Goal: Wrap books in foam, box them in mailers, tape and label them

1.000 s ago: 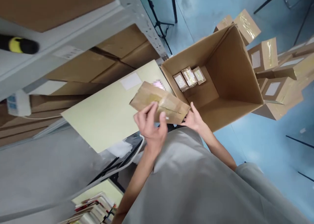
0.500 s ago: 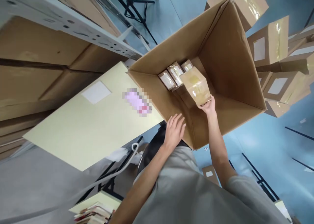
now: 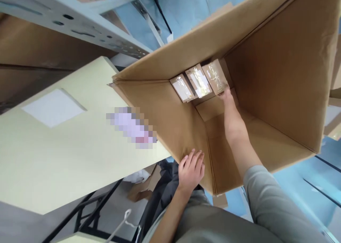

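Note:
A large open cardboard box (image 3: 170,129) stands in front of me, tilted in view, and I look down into it. Deep inside, my right hand (image 3: 226,93) grips the near end of a small taped carton (image 3: 214,76). That carton sits at the right end of a row, close beside a small carton with a white label (image 3: 198,80). Left of that lies another labelled small carton (image 3: 182,88). My left hand (image 3: 190,170) rests over the big box's near left rim, fingers stretched out against the inner wall and holding nothing.
To the left is a pale tabletop (image 3: 80,158) bearing a white sheet or pad (image 3: 54,107) and a pixelated pinkish item (image 3: 131,127). A grey metal rack post (image 3: 87,26) crosses the upper left. More cartons (image 3: 334,119) stand beyond the big box on the right.
My right hand has lowered the small carton deeper into the big box, into the row with the others. My left hand has settled on the rim. The view has moved closer.

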Demonstrator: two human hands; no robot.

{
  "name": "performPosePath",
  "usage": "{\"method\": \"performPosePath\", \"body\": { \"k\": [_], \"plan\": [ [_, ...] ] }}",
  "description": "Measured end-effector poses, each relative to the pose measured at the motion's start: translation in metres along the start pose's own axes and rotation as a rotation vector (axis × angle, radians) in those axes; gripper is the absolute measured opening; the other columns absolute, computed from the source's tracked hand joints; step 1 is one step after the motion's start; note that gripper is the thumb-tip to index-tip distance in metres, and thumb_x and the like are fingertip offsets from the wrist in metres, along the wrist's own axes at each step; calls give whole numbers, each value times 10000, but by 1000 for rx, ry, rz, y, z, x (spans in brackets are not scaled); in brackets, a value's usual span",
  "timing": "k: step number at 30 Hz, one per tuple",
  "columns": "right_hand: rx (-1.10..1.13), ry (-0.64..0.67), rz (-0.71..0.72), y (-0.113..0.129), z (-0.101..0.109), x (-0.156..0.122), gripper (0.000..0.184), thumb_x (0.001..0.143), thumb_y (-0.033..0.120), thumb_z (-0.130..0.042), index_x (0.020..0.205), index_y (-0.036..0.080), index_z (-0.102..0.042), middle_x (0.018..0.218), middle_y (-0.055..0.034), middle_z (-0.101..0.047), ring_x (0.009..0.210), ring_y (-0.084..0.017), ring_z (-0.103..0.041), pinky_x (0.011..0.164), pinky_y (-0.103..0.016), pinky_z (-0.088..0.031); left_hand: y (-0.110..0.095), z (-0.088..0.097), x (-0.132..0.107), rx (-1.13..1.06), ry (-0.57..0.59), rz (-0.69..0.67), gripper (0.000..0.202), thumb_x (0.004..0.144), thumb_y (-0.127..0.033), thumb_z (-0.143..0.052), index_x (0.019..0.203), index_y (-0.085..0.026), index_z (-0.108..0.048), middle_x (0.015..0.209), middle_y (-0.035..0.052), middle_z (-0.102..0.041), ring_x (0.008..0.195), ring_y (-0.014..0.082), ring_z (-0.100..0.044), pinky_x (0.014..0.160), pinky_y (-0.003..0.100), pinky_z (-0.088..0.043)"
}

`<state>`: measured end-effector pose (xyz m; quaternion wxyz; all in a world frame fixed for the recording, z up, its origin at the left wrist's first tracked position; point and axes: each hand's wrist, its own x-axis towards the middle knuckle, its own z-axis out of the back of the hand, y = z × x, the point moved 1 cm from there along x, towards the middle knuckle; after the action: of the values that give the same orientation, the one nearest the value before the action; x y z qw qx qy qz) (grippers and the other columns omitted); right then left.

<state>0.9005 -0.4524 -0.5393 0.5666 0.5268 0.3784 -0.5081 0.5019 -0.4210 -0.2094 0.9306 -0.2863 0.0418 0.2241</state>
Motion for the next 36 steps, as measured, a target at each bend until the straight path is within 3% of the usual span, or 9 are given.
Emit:
{"method": "performPosePath", "body": {
  "k": [4, 9, 13, 16, 19, 23, 30, 33, 36],
  "plan": [
    [-23, 55, 57, -15, 4, -37, 509, 1197, 481, -485, 1574, 168, -625, 1281, -135, -800, 1180, -196, -783, 1017, -351, -693, 5, -6, 3, -71, 106, 11, 363, 1072, -181, -632, 1392, -235, -793, 1430, 83, -830, 1424, 317, -738, 1211, 470, -487],
    [3, 163, 42, -48, 46, -149, 569, 1203, 506, -455, 1681, 204, -522, 1588, -170, -721, 1359, -200, -762, 1093, -395, -683, 2, 3, 18, -208, 155, -37, 351, 1085, -159, -597, 1365, -214, -800, 1452, 130, -808, 1469, 341, -706, 1262, 546, -527],
    [44, 343, 22, -88, 69, -249, 481, 1208, 455, -448, 1603, 225, -597, 1572, -140, -750, 1328, -195, -794, 1024, -356, -711, 5, 50, 16, -456, -28, -51, 302, 1115, -173, -560, 1287, -256, -794, 1439, 90, -806, 1436, 288, -716, 1254, 537, -567],
    [46, 552, 56, -120, 76, -324, 453, 1191, 439, -493, 1554, 214, -646, 1546, -146, -769, 1383, -204, -776, 1036, -337, -707, 18, 99, -10, -597, -215, 62, 222, 1127, -228, -574, 1203, -272, -777, 1397, 84, -808, 1371, 264, -736, 1202, 511, -607],
    [10, 677, 138, -155, 79, -396, 422, 1177, 413, -508, 1514, 233, -686, 1524, -134, -784, 1415, -195, -758, 1073, -333, -696, 38, 142, -61, -685, -301, 103, 170, 1079, -235, -630, 1175, -269, -767, 1344, 79, -822, 1292, 265, -770, 1168, 503, -625],
    [-148, 779, 282, -224, 61, -481, 355, 1155, 430, -524, 1386, 305, -764, 1449, -81, -819, 1348, -175, -786, 1037, -341, -718, 69, 179, -157, -771, -370, 130, 216, 1057, -251, -637, 1220, -261, -779, 1323, 84, -832, 1268, 268, -787, 1171, 483, -629],
    [-669, 1025, 187, -431, -4, -584, 218, 1092, 412, -650, 1235, 338, -798, 1278, -40, -866, 1166, -185, -844, 954, -342, -741, 124, 216, -324, -829, -653, 242, 268, 1013, -200, -655, 1232, -260, -799, 1306, 76, -843, 1263, 266, -792, 1178, 448, -614],
    [-875, 1081, 92, -514, -18, -615, 220, 1087, 396, -660, 1229, 298, -797, 1247, -67, -875, 1090, -201, -859, 919, -345, -745, 145, 225, -377, -848, -805, 320, 238, 1012, -195, -660, 1199, -254, -795, 1300, 77, -840, 1259, 266, -790, 1162, 440, -614],
    [-1029, 1092, 35, -576, -31, -638, 226, 1103, 379, -626, 1204, 272, -797, 1180, -80, -887, 1019, -215, -870, 835, -346, -752, 170, 232, -419, -882, -925, 380, 206, 1026, -202, -642, 1155, -244, -798, 1268, 80, -843, 1231, 263, -795, 1140, 419, -618]
  ]
}}
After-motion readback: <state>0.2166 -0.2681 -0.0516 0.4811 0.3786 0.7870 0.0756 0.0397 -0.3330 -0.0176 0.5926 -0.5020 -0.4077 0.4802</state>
